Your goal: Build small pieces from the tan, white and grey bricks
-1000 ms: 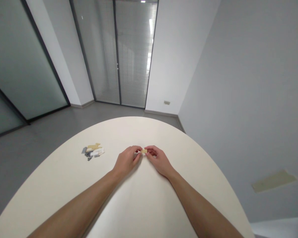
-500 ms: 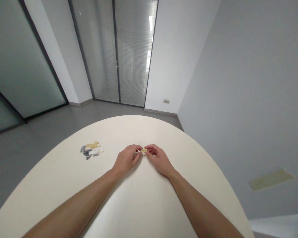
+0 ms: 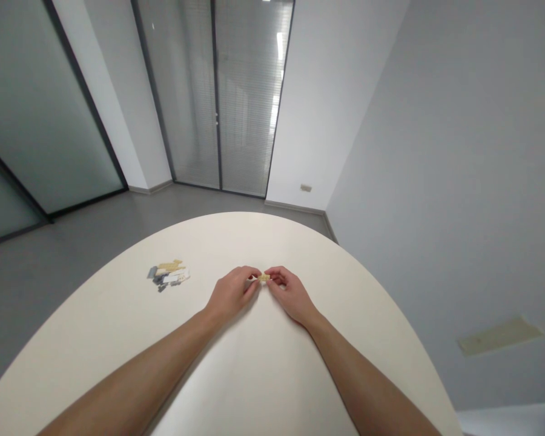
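Note:
Between my two hands, just above or on the white table (image 3: pixel 254 339), is a small tan building-block piece (image 3: pixel 264 277). The fingertips of my left hand (image 3: pixel 236 289) pinch its left end, where a white bit also shows by the fingers. On its right end the thumb and fingers of my right hand (image 3: pixel 288 290) are closed. Studs seem to show along the tan piece, but it is too small to make out in detail. My fingers hide both its ends.
A loose pile of tan, white and grey building-block pieces (image 3: pixel 169 275) lies on the table to the left of my hands. Beyond the table's curved far edge are a grey floor (image 3: pixel 177 209), glass panels (image 3: pixel 245 121) and a wall (image 3: pixel 458 181) on the right.
The tan piece looks slightly tilted or turned in my fingers, and more of the white bit shows by my left hand. Both hands keep their grip; the view has shifted a little.

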Tool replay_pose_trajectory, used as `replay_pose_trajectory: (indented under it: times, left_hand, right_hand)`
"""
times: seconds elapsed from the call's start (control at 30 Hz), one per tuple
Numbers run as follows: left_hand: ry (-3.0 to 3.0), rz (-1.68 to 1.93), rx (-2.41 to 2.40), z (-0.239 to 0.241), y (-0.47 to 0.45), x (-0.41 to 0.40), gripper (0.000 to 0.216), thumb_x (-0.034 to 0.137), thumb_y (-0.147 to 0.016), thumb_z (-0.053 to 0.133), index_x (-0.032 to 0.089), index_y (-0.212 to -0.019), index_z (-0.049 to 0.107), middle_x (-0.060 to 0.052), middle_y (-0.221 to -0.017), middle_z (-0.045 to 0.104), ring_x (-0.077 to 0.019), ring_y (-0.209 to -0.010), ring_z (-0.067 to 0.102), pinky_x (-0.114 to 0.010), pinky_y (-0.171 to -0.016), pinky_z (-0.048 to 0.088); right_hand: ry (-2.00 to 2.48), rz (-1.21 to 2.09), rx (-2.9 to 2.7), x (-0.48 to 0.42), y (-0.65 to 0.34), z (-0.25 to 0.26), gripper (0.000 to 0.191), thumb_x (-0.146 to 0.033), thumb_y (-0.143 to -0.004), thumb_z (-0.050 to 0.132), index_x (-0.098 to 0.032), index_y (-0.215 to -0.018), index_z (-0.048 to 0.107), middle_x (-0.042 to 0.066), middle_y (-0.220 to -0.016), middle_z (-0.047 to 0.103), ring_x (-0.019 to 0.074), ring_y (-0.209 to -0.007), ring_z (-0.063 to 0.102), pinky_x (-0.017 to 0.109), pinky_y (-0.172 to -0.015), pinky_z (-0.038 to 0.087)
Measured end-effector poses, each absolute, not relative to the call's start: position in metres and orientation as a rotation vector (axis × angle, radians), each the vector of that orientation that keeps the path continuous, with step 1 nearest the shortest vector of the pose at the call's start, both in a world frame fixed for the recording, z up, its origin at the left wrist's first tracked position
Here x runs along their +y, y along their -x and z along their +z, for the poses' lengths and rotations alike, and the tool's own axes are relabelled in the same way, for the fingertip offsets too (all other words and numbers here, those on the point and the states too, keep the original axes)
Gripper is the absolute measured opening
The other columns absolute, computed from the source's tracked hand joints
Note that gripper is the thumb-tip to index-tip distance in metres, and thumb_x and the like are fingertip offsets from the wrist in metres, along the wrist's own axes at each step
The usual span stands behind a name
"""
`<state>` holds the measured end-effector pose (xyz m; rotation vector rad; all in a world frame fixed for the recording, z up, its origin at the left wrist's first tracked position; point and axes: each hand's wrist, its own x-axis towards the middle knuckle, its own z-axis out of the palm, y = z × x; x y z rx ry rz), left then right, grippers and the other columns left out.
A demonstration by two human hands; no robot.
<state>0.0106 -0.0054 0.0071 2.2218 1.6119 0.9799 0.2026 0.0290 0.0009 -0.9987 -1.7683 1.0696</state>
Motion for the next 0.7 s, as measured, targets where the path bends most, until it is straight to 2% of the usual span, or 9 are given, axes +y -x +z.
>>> replay_pose_trajectory:
  times: [0.37,0.7]
  left_hand:
    - [-2.205,1.008,1.602,0.0080,-0.0100,-0.0074,0.021,0.028,-0.094,0.052,0.025,-0.110,0.066,-0.002,-0.109,0.072,-0.0200,-0.100,0.066,-0.032,-0.087,0.052]
    - [-2.246,0.976,1.580,0.0107,-0.0112,-0.0085,0.020,0.029,-0.094,0.051,0.025,-0.109,0.065,-0.003,-0.108,0.072,-0.0209,-0.100,0.066,-0.033,-0.087,0.051]
  right_hand:
    - [0.989,1.070,-1.780,0.0277,-0.2022,0.0028,0.020,-0.033,-0.089,0.063,-0.021,-0.105,0.066,0.003,-0.096,0.071,0.0176,-0.087,0.063,0.034,-0.084,0.050]
    - [0.962,1.043,-1.792,0.0292,-0.2037,-0.0025,0.017,-0.027,-0.087,0.061,-0.022,-0.103,0.065,0.002,-0.097,0.071,0.0174,-0.088,0.064,0.033,-0.086,0.051]
